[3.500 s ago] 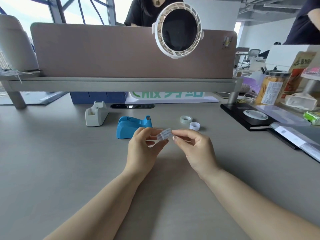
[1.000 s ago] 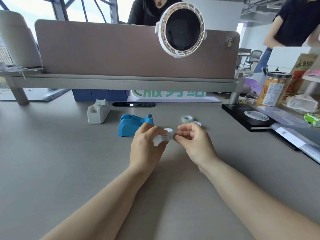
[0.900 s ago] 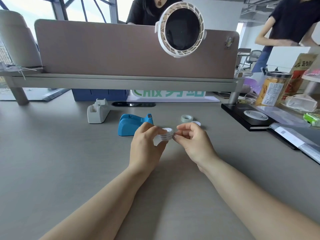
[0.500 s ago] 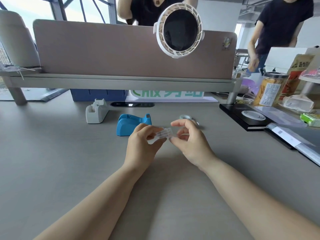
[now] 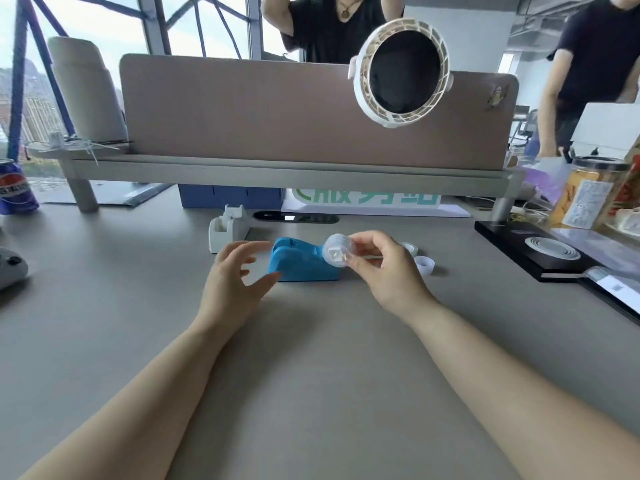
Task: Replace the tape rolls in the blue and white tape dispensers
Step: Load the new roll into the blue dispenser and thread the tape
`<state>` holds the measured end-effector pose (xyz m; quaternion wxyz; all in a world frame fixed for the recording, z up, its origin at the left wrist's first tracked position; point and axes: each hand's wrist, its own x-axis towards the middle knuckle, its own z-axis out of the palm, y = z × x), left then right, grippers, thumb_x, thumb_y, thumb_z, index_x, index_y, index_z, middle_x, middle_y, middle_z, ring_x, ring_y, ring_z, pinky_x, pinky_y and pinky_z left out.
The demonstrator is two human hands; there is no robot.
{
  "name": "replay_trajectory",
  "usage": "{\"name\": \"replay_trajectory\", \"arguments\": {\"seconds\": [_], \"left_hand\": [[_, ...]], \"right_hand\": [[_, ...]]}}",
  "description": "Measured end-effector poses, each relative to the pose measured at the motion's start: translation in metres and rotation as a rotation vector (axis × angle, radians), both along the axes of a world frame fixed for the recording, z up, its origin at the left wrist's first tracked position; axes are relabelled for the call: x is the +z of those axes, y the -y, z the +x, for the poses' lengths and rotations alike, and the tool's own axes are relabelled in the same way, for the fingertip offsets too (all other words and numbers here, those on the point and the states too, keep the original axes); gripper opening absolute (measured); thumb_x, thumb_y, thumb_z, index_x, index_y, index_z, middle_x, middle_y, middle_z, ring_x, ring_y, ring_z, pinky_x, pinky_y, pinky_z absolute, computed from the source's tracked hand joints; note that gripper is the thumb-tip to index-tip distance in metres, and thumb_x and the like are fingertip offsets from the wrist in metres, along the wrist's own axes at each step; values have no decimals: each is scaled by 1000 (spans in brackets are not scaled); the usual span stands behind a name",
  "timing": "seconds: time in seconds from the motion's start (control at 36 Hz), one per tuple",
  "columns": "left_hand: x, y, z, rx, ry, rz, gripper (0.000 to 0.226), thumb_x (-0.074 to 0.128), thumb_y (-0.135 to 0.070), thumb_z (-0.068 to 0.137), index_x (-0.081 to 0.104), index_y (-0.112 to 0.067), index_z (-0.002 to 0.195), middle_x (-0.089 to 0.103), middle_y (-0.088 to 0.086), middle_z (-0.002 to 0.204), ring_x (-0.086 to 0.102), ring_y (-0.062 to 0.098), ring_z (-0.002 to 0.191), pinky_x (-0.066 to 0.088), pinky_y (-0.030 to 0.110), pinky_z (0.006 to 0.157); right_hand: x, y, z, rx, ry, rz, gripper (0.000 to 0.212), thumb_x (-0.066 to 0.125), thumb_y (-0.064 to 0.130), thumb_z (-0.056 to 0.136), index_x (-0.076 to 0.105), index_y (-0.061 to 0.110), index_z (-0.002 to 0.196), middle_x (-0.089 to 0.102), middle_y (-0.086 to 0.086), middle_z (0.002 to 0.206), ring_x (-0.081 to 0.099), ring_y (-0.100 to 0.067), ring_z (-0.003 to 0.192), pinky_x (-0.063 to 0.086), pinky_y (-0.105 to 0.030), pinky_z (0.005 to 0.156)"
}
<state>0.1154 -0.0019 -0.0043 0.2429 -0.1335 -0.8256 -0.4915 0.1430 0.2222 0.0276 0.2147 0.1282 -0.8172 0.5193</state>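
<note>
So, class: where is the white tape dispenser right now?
In the head view, the white tape dispenser stands on the desk left of centre, just behind and left of the blue tape dispenser, beyond the open left hand.

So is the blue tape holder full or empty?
Cannot tell. The blue tape holder sits on the desk, its slot hidden from this angle. The right hand holds a tape roll above it.
</note>
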Motion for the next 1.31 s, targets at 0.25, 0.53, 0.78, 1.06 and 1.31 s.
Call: {"name": "replay_trajectory", "arguments": {"seconds": [0.25,0.53,0.78,1.06,1.31], "left_hand": [[-7,3,-37,-38,156,-60,58,74,-39,73,50,-30,125,52,-9,131,54,6,110,43,31,95],[-10,2,-42,-74,184,-157,52,69,-42,76,51,-36,124,55,-15,125,56,0,108,46,35,97],[-9,0,-40,-70,176,-192,50,69,-32,79,50,-33,126,54,-11,129,58,4,109,47,36,96],[-8,-2,-36,-65,157,-227,52,66,-30,82,43,-39,128,50,-13,131,55,3,110,46,33,95],[-5,-2,-32,-63,150,-269,54,64,-33,84,38,-44,131,44,-13,138,53,3,116,48,36,91]], "right_hand": [[5,41,-60,-10,-53,84,19,65,16,86,65,15,105,67,2,101,61,-13,94,45,-17,83],[-3,46,-76,-9,-42,199,21,66,15,84,67,18,105,66,9,98,59,-10,98,42,-15,83],[-8,42,-80,-100,-105,356,25,68,28,82,69,25,107,72,7,104,54,-19,103,41,-32,88],[-7,45,-78,-131,-132,491,25,63,25,86,70,21,110,70,-1,112,52,-23,109,36,-31,91],[-4,47,-79,-161,-181,598,25,60,26,88,69,21,112,70,-1,110,52,-25,109,33,-33,87]]}}
